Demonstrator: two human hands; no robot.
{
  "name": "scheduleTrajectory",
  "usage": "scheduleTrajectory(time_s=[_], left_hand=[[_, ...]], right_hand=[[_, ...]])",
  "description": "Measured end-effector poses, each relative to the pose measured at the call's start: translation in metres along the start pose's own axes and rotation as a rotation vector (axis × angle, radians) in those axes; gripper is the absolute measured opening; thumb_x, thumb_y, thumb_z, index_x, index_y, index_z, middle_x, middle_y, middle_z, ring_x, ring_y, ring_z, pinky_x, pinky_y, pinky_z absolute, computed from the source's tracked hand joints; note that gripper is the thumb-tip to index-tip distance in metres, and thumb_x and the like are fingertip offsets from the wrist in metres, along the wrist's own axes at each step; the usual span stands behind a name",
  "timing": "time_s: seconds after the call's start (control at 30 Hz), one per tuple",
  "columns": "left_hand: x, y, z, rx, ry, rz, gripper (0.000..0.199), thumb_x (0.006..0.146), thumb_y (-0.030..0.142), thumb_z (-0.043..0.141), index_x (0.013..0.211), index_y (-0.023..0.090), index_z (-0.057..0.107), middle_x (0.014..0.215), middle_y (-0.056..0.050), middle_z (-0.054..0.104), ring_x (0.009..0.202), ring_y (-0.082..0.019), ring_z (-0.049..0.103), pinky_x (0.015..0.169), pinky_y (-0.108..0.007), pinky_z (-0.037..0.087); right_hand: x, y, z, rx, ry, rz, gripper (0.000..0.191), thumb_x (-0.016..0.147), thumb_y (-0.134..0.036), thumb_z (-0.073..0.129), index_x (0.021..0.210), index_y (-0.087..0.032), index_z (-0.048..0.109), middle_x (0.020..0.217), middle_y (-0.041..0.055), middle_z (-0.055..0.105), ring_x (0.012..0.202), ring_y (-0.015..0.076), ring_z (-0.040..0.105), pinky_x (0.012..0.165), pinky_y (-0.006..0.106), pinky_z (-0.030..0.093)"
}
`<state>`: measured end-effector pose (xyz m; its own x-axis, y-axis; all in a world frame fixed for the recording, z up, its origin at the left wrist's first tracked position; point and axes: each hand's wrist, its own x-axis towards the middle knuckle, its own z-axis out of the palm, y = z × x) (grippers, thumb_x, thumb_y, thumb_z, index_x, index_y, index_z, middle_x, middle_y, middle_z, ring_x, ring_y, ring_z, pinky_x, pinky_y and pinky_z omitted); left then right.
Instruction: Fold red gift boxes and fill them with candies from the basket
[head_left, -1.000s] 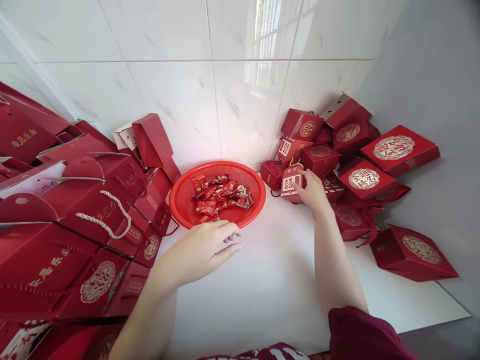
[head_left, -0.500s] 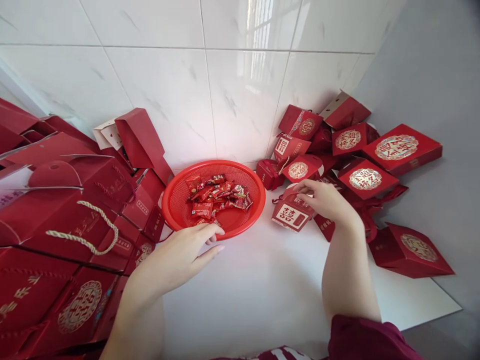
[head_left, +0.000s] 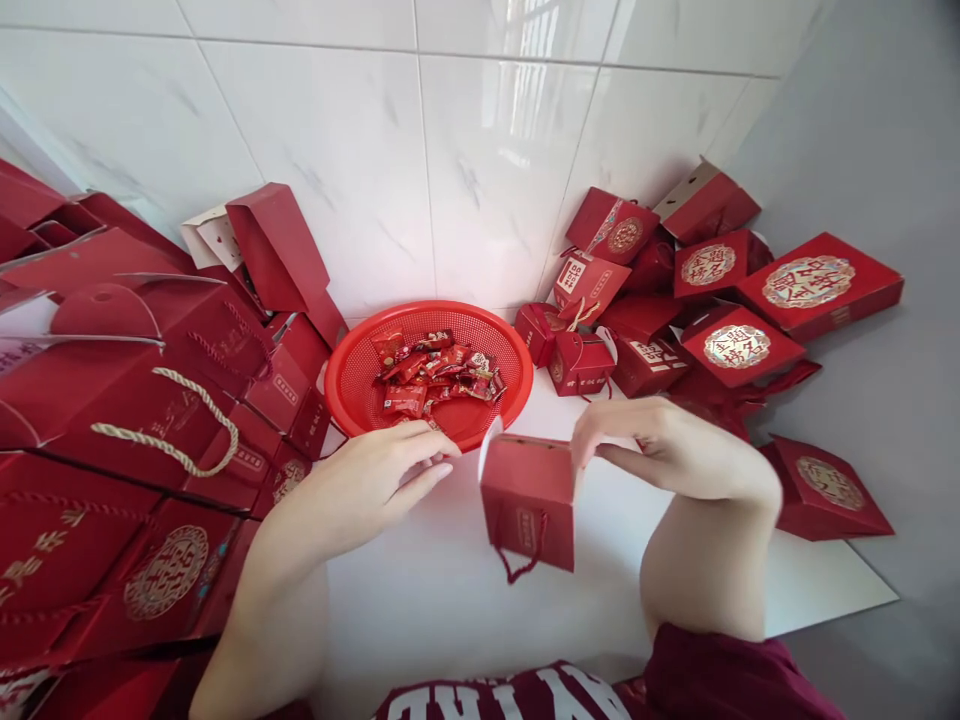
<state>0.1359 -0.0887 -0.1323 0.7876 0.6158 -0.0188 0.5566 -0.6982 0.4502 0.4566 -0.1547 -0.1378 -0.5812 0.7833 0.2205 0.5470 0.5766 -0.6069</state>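
Note:
A small red box (head_left: 531, 500) with a red cord handle hangs tilted over the white surface, its top flaps raised. My right hand (head_left: 637, 445) pinches its right-hand flap. Close to the front rim of a red plastic basket (head_left: 341, 415), my left hand (head_left: 401, 475) has its fingers loosely bent and the thumb apart, with nothing visible between them. Red-wrapped sweets (head_left: 439, 372) lie in the basket.
Many red boxes and gift bags (head_left: 180, 400) crowd the left side. More red boxes (head_left: 739, 345) are heaped at the right. Behind stands a white tiled wall (head_left: 487, 180); the white tabletop (head_left: 420, 600) spreads in front.
The small box by my right hand has come forward and left, away from the pile, and turned. My left hand has barely moved. The view has shifted slightly.

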Motion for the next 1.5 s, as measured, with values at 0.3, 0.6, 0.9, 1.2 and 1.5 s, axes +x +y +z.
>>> scheduleTrajectory(time_s=[0.3,0.6,0.9,1.2,1.5], left_hand=[[-0.004,-0.001,0.009,-0.026,-0.015,-0.105,0.022,0.097,0.033,0.050,0.091,0.022,0.068,0.090,-0.002,0.070,0.081,-0.019,0.064,0.073,-0.029,0.045],[-0.018,-0.011,0.061,0.150,-0.009,-0.321,0.033,0.096,0.041,0.050,0.079,0.019,0.066,0.088,-0.008,0.068,0.087,-0.027,0.066,0.075,-0.035,0.043],[-0.037,-0.032,0.102,-0.265,0.199,-0.389,0.034,0.103,0.044,0.031,0.101,0.023,0.057,0.113,-0.009,0.069,0.108,-0.026,0.065,0.095,-0.038,0.047],[-0.048,-0.047,0.170,-0.950,0.361,-0.317,0.054,0.097,0.050,0.045,0.145,0.027,0.037,0.156,-0.010,0.039,0.147,-0.029,0.033,0.118,-0.046,0.031],[-0.040,-0.028,0.194,-1.375,0.563,-0.185,0.042,0.088,0.052,0.051,0.115,0.021,0.056,0.126,-0.011,0.059,0.119,-0.031,0.057,0.104,-0.047,0.045]], right_hand=[[0.038,-0.023,0.057,0.031,-0.189,-0.224,0.032,0.087,0.006,0.049,0.088,-0.018,0.069,0.085,0.0025,0.069,0.082,0.0157,0.060,0.076,0.029,0.047],[0.012,-0.020,0.089,0.018,-0.206,-0.074,0.024,0.086,0.003,0.055,0.084,-0.019,0.066,0.090,0.0016,0.066,0.085,0.0156,0.059,0.081,0.030,0.044],[-0.005,-0.008,0.129,0.157,-0.005,0.125,0.014,0.098,-0.028,0.054,0.087,-0.020,0.057,0.080,0.0003,0.059,0.071,0.0143,0.053,0.070,0.028,0.043],[-0.007,0.006,0.193,0.617,0.380,0.327,0.006,0.097,-0.024,0.042,0.096,-0.022,0.048,0.080,0.0001,0.053,0.071,0.0153,0.051,0.068,0.029,0.044],[-0.007,0.003,0.221,0.587,0.389,0.190,0.016,0.095,-0.037,0.052,0.093,-0.022,0.057,0.069,-0.0013,0.053,0.056,0.0132,0.044,0.055,0.027,0.040]])
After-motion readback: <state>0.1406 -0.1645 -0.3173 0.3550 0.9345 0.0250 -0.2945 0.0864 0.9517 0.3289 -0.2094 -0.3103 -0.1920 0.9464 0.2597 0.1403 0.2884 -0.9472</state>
